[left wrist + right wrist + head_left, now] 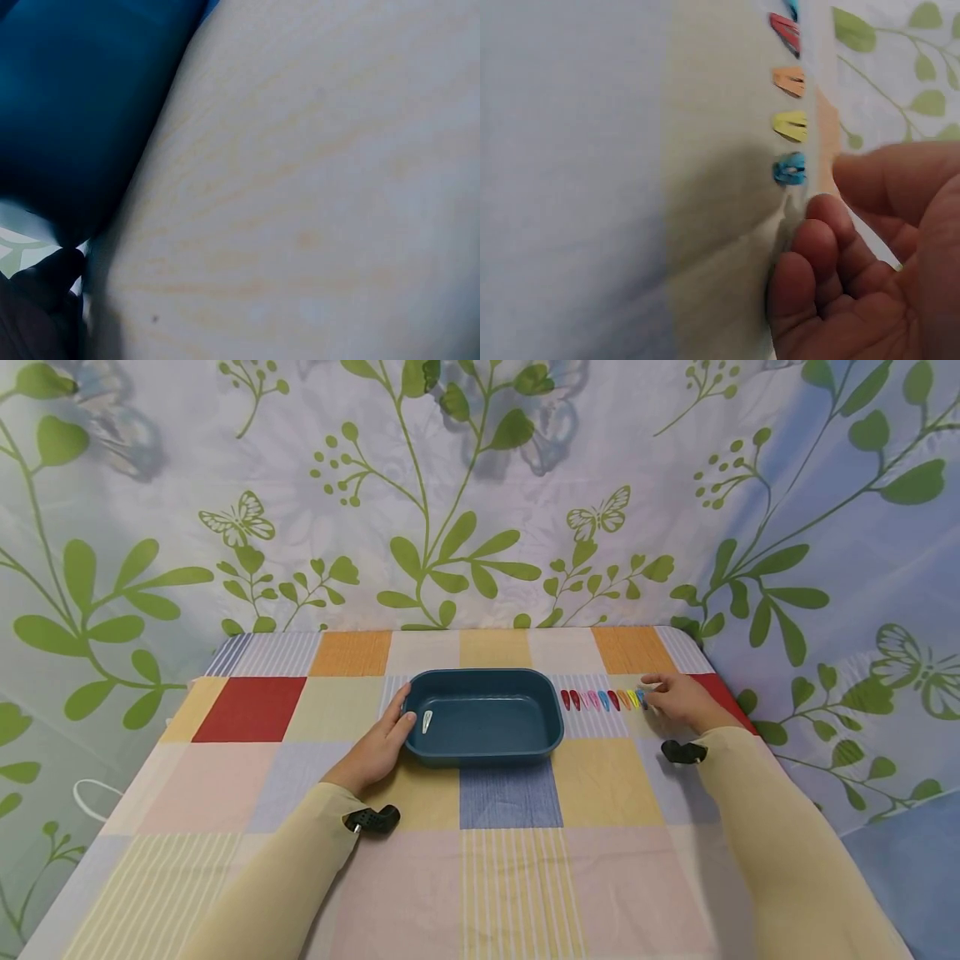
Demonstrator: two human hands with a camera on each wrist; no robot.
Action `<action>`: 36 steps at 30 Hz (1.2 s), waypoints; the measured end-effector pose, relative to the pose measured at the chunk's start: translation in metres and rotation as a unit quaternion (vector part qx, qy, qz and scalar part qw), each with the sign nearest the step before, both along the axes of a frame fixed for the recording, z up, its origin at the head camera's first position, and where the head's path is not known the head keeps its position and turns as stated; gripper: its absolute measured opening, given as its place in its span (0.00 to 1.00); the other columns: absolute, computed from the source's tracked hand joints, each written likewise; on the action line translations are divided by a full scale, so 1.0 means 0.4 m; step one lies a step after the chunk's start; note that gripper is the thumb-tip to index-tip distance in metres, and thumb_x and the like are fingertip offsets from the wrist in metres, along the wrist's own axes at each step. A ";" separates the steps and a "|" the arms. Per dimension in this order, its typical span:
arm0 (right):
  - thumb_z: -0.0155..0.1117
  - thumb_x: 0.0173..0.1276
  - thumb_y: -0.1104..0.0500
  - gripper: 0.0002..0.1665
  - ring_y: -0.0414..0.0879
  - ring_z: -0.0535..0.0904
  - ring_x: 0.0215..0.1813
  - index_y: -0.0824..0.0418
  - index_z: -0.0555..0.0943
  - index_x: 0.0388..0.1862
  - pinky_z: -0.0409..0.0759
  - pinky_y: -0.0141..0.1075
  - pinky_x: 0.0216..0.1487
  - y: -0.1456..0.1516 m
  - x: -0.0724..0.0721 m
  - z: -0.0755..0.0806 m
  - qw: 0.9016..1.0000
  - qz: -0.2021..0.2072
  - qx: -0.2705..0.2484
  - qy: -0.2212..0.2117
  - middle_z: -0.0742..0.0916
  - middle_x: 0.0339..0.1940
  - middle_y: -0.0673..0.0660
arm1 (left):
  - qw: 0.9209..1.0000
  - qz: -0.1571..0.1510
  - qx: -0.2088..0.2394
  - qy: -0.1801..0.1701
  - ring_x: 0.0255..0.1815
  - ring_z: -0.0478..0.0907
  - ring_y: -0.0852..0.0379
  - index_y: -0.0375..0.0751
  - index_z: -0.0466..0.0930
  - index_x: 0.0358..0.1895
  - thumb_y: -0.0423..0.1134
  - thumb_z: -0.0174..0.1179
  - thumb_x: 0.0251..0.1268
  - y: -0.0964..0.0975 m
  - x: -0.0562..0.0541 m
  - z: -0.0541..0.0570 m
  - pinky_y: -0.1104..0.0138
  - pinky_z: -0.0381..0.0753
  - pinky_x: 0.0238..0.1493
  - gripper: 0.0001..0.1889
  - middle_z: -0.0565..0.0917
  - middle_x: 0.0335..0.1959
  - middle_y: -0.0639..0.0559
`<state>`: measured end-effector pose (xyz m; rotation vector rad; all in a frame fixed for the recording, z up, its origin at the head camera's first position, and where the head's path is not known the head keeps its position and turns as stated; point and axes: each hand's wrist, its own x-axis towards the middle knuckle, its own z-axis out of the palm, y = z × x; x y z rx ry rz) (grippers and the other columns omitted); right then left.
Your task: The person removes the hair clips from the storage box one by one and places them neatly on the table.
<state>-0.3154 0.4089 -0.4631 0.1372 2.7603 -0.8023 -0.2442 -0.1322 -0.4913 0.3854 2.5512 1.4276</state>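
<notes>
A dark blue rectangular basin stands on the patchwork cloth, with one white snap hair clip lying inside at its left. My left hand holds the basin's left side, thumb at the rim and fingers along the outer wall. To the right of the basin runs a row of coloured snap hair clips, red, pink, blue, orange and yellow. My right hand is at the row's right end, fingers loosely bent and apart from the thumb. Just beyond its fingertips, the end blue hair clip lies on the cloth.
A patchwork tablecloth covers the table. Behind it and along the right side hangs a curtain with green leaves and butterflies. A white cable loop shows by the left table edge.
</notes>
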 end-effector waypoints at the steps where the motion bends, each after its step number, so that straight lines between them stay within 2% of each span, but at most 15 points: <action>1: 0.55 0.76 0.55 0.32 0.59 0.77 0.55 0.63 0.71 0.76 0.78 0.39 0.47 0.000 0.000 0.004 1.000 -0.007 -0.005 0.009 0.80 0.65 0.72 | 1.000 0.001 0.000 -0.001 0.88 0.45 0.37 0.66 0.34 0.88 0.54 0.35 0.89 0.000 -0.001 0.000 0.39 0.45 0.85 0.33 0.44 0.89 0.47; 5: 0.51 0.76 0.56 0.30 0.60 0.78 0.55 0.64 0.73 0.74 0.77 0.41 0.47 -0.023 -0.002 0.033 0.998 0.001 -0.013 0.061 0.82 0.63 0.72 | 1.000 0.003 -0.006 -0.004 0.88 0.46 0.37 0.66 0.34 0.87 0.54 0.35 0.89 -0.002 0.000 0.000 0.39 0.45 0.85 0.33 0.44 0.89 0.47; 8: 0.52 0.80 0.56 0.27 0.60 0.78 0.55 0.65 0.75 0.73 0.77 0.43 0.49 -0.080 -0.008 0.064 0.995 0.032 -0.010 0.094 0.83 0.62 0.71 | 1.000 0.004 -0.004 -0.003 0.88 0.46 0.37 0.66 0.35 0.88 0.54 0.35 0.89 -0.006 0.002 0.004 0.39 0.45 0.84 0.33 0.44 0.89 0.47; 14: 0.55 0.82 0.55 0.25 0.55 0.80 0.45 0.61 0.76 0.73 0.77 0.42 0.45 -0.240 -0.005 0.132 0.988 0.104 -0.009 0.115 0.85 0.57 0.66 | 1.000 0.002 0.001 -0.001 0.88 0.47 0.37 0.65 0.35 0.88 0.54 0.36 0.89 -0.009 0.005 0.009 0.39 0.45 0.85 0.33 0.45 0.89 0.46; 18: 0.57 0.81 0.56 0.24 0.51 0.79 0.39 0.59 0.77 0.72 0.76 0.40 0.40 -0.340 0.001 0.162 0.981 0.154 -0.011 0.115 0.87 0.53 0.62 | 1.000 -0.001 0.002 -0.003 0.88 0.46 0.38 0.65 0.35 0.88 0.54 0.36 0.89 -0.006 0.006 0.013 0.39 0.44 0.85 0.33 0.45 0.89 0.46; 20: 0.58 0.81 0.56 0.25 0.51 0.80 0.37 0.59 0.77 0.73 0.78 0.42 0.41 -0.390 0.004 0.172 0.977 0.179 -0.014 0.111 0.87 0.52 0.61 | 1.000 -0.002 0.002 -0.003 0.88 0.46 0.38 0.65 0.35 0.88 0.54 0.36 0.89 -0.005 0.005 0.014 0.39 0.44 0.85 0.33 0.46 0.89 0.46; 24: 0.61 0.81 0.57 0.25 0.49 0.84 0.40 0.59 0.78 0.74 0.81 0.46 0.50 -0.485 0.007 0.181 0.964 0.241 -0.005 0.109 0.89 0.52 0.59 | 1.000 -0.002 0.003 0.000 0.88 0.46 0.39 0.64 0.36 0.88 0.53 0.37 0.89 -0.006 0.002 0.012 0.39 0.45 0.85 0.33 0.47 0.89 0.46; 25: 0.62 0.80 0.58 0.25 0.49 0.83 0.38 0.59 0.78 0.74 0.81 0.47 0.50 -0.507 0.007 0.181 0.961 0.255 -0.004 0.109 0.89 0.51 0.58 | 1.000 -0.001 0.003 0.002 0.88 0.46 0.39 0.64 0.36 0.88 0.53 0.37 0.89 -0.006 0.001 0.011 0.39 0.45 0.85 0.33 0.47 0.89 0.46; 28: 0.63 0.80 0.58 0.24 0.45 0.78 0.32 0.57 0.80 0.73 0.78 0.43 0.45 -0.568 0.005 0.178 0.949 0.295 -0.002 0.107 0.90 0.44 0.55 | 1.000 0.000 0.003 0.002 0.88 0.46 0.40 0.65 0.36 0.88 0.53 0.38 0.89 -0.006 0.000 0.010 0.39 0.44 0.84 0.33 0.47 0.89 0.47; 31: 0.62 0.80 0.59 0.24 0.45 0.75 0.28 0.57 0.81 0.72 0.75 0.41 0.42 -0.622 0.000 0.171 0.943 0.320 -0.009 0.096 0.90 0.41 0.56 | 1.000 0.003 0.001 0.001 0.88 0.46 0.40 0.65 0.36 0.88 0.53 0.37 0.89 -0.006 0.000 0.008 0.38 0.44 0.84 0.33 0.47 0.89 0.47; 36: 0.64 0.79 0.57 0.24 0.45 0.84 0.44 0.56 0.81 0.71 0.82 0.41 0.52 -0.691 -0.006 0.157 0.931 0.352 0.017 0.091 0.91 0.48 0.55 | 1.000 0.004 0.004 0.000 0.89 0.45 0.40 0.66 0.36 0.88 0.53 0.37 0.89 -0.005 0.001 0.005 0.38 0.44 0.84 0.33 0.47 0.89 0.46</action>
